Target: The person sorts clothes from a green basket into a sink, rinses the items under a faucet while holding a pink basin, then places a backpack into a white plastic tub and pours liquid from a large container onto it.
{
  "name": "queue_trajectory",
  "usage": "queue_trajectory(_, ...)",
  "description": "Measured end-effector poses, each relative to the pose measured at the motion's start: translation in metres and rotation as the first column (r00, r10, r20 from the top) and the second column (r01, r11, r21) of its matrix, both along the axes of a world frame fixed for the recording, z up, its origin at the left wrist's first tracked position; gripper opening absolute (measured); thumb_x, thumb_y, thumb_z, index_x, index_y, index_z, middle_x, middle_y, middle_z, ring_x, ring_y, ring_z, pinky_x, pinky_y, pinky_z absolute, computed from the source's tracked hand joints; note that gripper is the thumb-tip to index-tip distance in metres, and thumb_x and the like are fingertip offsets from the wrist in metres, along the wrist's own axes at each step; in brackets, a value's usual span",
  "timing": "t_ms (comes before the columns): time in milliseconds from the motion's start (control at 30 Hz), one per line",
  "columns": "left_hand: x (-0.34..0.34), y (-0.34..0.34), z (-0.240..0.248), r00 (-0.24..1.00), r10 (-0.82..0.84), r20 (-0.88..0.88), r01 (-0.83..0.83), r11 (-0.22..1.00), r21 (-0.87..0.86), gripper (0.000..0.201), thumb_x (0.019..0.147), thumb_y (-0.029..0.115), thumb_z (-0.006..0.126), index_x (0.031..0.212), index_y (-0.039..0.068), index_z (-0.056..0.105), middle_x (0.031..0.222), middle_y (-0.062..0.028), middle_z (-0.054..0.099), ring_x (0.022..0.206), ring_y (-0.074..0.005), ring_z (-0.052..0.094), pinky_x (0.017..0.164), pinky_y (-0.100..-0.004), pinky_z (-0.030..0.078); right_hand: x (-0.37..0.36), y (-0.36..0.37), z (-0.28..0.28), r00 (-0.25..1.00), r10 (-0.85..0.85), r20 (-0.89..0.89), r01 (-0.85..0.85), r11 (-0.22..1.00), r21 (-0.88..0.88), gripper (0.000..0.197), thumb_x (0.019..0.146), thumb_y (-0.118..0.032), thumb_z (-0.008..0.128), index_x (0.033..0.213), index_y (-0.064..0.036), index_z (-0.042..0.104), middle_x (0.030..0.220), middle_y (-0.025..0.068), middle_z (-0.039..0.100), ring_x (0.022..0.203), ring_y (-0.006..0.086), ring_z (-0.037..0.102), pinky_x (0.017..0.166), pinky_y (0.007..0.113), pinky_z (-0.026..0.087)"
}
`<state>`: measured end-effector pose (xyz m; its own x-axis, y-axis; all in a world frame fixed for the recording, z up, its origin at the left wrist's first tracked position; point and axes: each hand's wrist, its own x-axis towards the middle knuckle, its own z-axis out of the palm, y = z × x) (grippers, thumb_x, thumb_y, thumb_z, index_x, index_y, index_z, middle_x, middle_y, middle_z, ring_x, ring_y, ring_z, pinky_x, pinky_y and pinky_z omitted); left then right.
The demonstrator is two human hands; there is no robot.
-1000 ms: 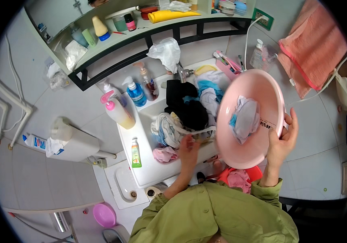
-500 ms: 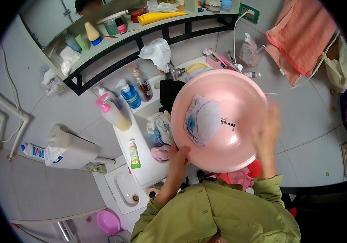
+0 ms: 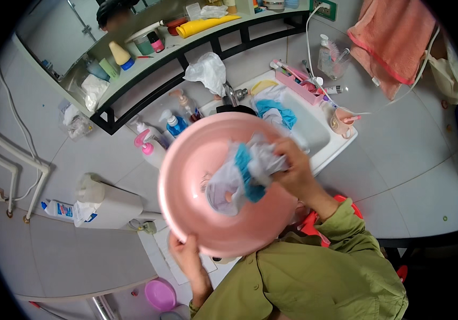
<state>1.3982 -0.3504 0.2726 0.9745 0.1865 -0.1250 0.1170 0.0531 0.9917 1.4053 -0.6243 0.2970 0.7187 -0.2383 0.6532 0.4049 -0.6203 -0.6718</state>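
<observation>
A pink plastic basin (image 3: pixel 186 154) is held tilted in front of me, over the left part of the sink. My left hand (image 3: pixel 187 257) is closed on its near left rim. Over the inside of the basin, my right hand (image 3: pixel 293 169) grips a pale grey-white cloth garment (image 3: pixel 228 188) with a bright blue part. The garment hangs bunched from my fingers, slightly blurred; its exact kind is not clear. More pale and blue cloth (image 3: pixel 276 113) lies in the white sink (image 3: pixel 312 125), beside the tap (image 3: pixel 231 96).
Pump bottles (image 3: pixel 151 146) stand left of the basin. A pink toothbrush box (image 3: pixel 299 88) and a pink cup (image 3: pixel 341 122) sit on the sink's edge. A black-framed shelf (image 3: pixel 207 53) with toiletries runs above. A red tub (image 3: pixel 314 226) is below right.
The basin has moved left and turned. My right hand has left its right rim and grasped the garment, lifting it. Blue cloth and the sink's right side now show.
</observation>
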Motion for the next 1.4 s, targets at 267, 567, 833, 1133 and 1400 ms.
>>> queue_trajectory(267, -0.038, 0.058, 0.008, 0.925, 0.369, 0.091, -0.366, 0.93, -0.046, 0.035, 0.063, -0.002, 0.049, 0.097, -0.005, 0.05, 0.077, -0.0043, 0.053, 0.054, -0.006, 0.043, 0.044, -0.0174, 0.03, 0.067, -0.052, -0.046, 0.965, -0.232, 0.125, 0.194, 0.947, 0.255, 0.035, 0.059, 0.002, 0.059, 0.091, -0.003, 0.046, 0.097, 0.0148, 0.049, 0.092, 0.0311, 0.048, 0.079, 0.031, 0.041)
queue_trajectory(567, -0.095, 0.039, 0.036, 0.71, 0.702, -0.044, -0.701, 0.712, 0.049, 0.04, 0.068, 0.005, 0.05, 0.107, -0.002, 0.046, 0.082, -0.007, 0.054, 0.069, -0.0134, 0.05, 0.068, -0.0209, 0.042, 0.198, -0.084, -0.096, 0.993, -0.115, -0.028, 0.068, 0.745, -0.664, 0.032, 0.069, -0.011, 0.054, 0.097, 0.0023, 0.053, 0.116, 0.0159, 0.044, 0.11, 0.0329, 0.039, 0.086, 0.041, 0.036)
queue_trajectory(833, -0.141, 0.036, -0.031, 0.638, 0.607, 0.474, -0.77, 0.517, 0.374, 0.04, 0.078, 0.016, 0.05, 0.113, -0.001, 0.042, 0.098, -0.0089, 0.049, 0.084, -0.0166, 0.048, 0.074, -0.0243, 0.04, 0.267, -0.153, -0.109, 0.935, -0.321, -0.151, 0.045, 0.53, -0.847, 0.038, 0.071, -0.023, 0.056, 0.101, 0.0003, 0.055, 0.119, 0.0136, 0.043, 0.114, 0.0314, 0.035, 0.091, 0.044, 0.032)
queue_trajectory(1133, -0.144, 0.077, -0.05, 0.544, 0.811, 0.216, -0.839, 0.53, 0.122, 0.04, 0.08, 0.019, 0.049, 0.113, -0.001, 0.042, 0.105, -0.0103, 0.045, 0.092, -0.0187, 0.046, 0.077, -0.0261, 0.04, 0.199, -0.081, -0.165, 0.663, -0.031, -0.748, -0.287, 0.912, -0.292, 0.063, 0.066, -0.054, 0.056, 0.12, -0.0245, 0.042, 0.138, 0.0111, 0.014, 0.125, 0.038, 0.011, 0.086, 0.068, 0.016)
queue_trajectory(1400, -0.147, 0.086, -0.044, 0.396, 0.918, -0.036, -0.913, 0.388, -0.128, 0.036, 0.08, 0.019, 0.05, 0.109, -0.001, 0.045, 0.106, -0.011, 0.045, 0.092, -0.0189, 0.046, 0.078, -0.0264, 0.04, 0.19, -0.111, -0.206, 0.41, -0.278, -0.869, -0.223, 0.893, -0.391, 0.048, 0.069, -0.033, 0.06, 0.106, -0.0055, 0.047, 0.12, 0.0114, 0.036, 0.11, 0.0298, 0.04, 0.081, 0.041, 0.042)
